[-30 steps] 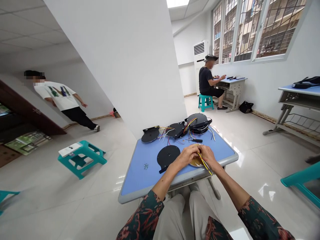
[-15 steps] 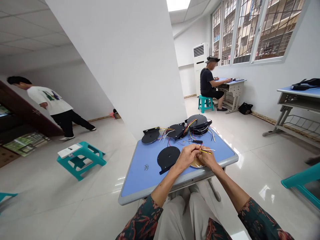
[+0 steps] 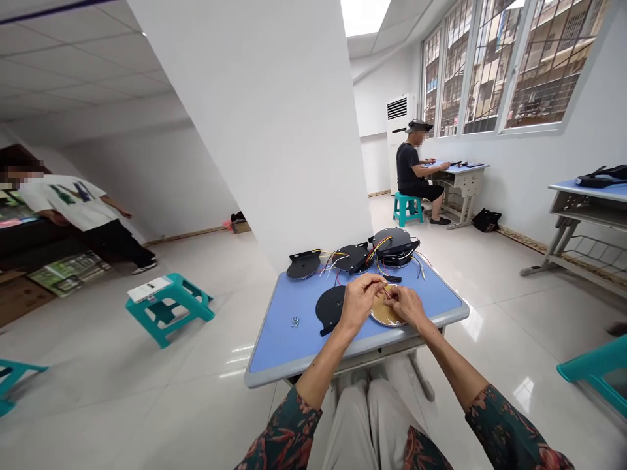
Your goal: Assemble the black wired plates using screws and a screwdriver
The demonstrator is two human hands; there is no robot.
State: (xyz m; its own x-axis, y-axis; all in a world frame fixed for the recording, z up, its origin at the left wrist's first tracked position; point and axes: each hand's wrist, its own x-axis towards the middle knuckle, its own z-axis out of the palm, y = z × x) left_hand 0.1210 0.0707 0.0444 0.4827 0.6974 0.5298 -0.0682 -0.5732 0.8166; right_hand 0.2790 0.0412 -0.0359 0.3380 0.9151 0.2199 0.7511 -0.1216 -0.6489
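Head | left hand [image 3: 361, 299], right hand [image 3: 408, 305]: grip pinching wires [image 3: 386, 292] | golden disc [image 3: 383, 313] beneath

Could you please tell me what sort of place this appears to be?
Probably a small electrical workroom: there are blue-topped desks, teal plastic stools, and black discs among coloured wires.

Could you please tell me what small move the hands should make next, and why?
I would probably steady the amber disc with the right hand and let the left hand ease the thin wires apart, since they show between the hands, and the right hand's fingers are low over the disc.
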